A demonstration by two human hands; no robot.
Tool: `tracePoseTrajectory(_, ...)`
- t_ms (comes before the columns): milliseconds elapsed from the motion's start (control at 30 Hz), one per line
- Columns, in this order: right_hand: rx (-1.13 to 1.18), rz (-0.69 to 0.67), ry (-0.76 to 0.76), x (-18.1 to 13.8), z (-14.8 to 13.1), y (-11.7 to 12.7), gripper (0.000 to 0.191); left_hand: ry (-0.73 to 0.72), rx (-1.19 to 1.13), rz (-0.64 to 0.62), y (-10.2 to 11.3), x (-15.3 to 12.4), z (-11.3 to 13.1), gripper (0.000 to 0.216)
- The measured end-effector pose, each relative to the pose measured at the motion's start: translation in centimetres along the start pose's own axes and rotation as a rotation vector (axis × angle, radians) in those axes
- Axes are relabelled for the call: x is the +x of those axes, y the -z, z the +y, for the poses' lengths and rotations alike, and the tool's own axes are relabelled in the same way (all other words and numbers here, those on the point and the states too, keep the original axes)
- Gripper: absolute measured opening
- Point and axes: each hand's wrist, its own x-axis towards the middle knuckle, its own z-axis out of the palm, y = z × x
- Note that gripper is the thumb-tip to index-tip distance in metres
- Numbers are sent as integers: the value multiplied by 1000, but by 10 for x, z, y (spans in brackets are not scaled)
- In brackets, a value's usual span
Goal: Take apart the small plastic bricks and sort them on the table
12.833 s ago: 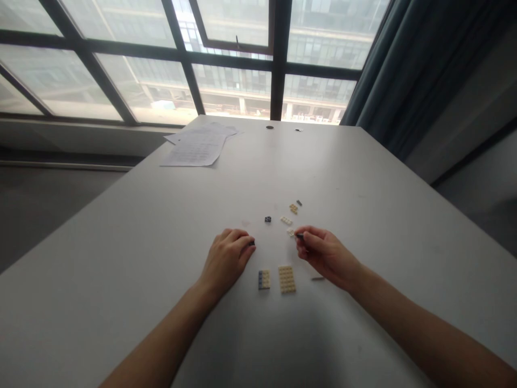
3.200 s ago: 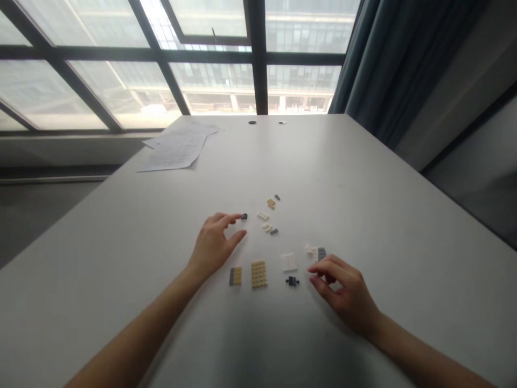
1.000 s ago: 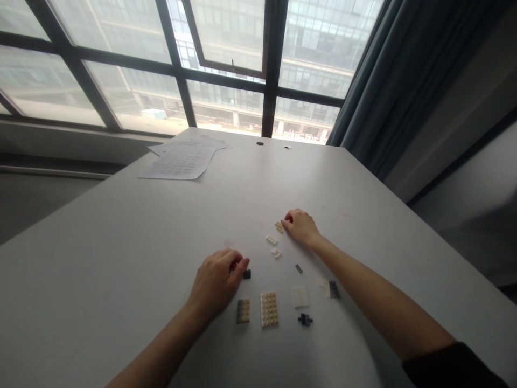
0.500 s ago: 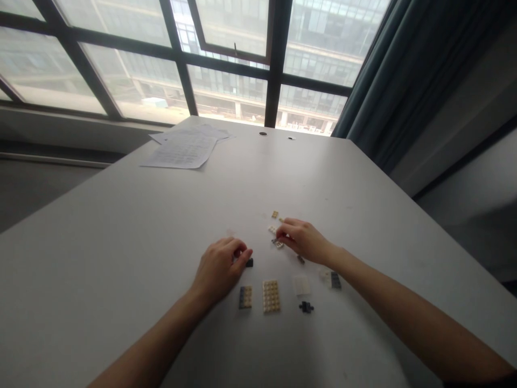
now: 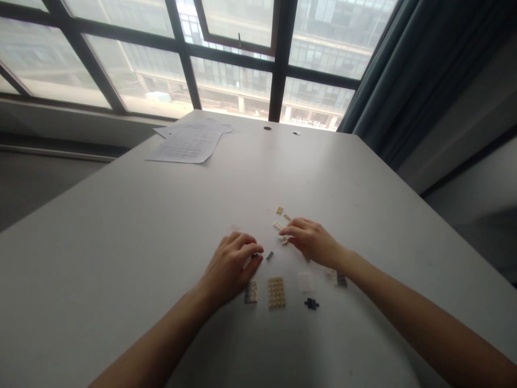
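Observation:
My left hand (image 5: 234,264) is closed, thumb and fingers pinching a small black brick (image 5: 255,255) just above the table. My right hand (image 5: 313,240) reaches in from the other side, its fingers slightly apart at a white toy brick piece (image 5: 284,241); no firm grip shows. Between the hands lies a small grey piece (image 5: 270,256). Beyond the right fingertips are a white studded plate (image 5: 277,225), a tan square plate (image 5: 279,210) and a narrow tan piece (image 5: 287,217). Nearer to me lie a tan studded plate (image 5: 277,292) and a smaller tan and grey plate (image 5: 251,292).
A clear piece (image 5: 306,282), a black piece with side knobs (image 5: 311,304) and a dark grey plate (image 5: 341,279) lie at the right. Printed sheets (image 5: 186,145) rest at the table's far left. Windows and a curtain (image 5: 375,81) border the table (image 5: 121,226).
The grey piece has moved from my right fingers to the table between my hands. My left hand has shifted slightly right and up, now round the black brick. The view has tilted slightly.

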Motion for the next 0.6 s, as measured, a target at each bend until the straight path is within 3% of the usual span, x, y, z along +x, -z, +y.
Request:
tracePoseTrajectory(233,195,-209,-271,-31,17,38,16,-104,45,-112,-2,2,1,27)
tracePoseTrajectory(433,259,-324,-266,-31,15,36,16,-84,57,-148,-4,1,-2,28)
tracePoseTrajectory(600,211,-285,-229,-27,9,23,13,-53,30,-170,0,1,-1,26)
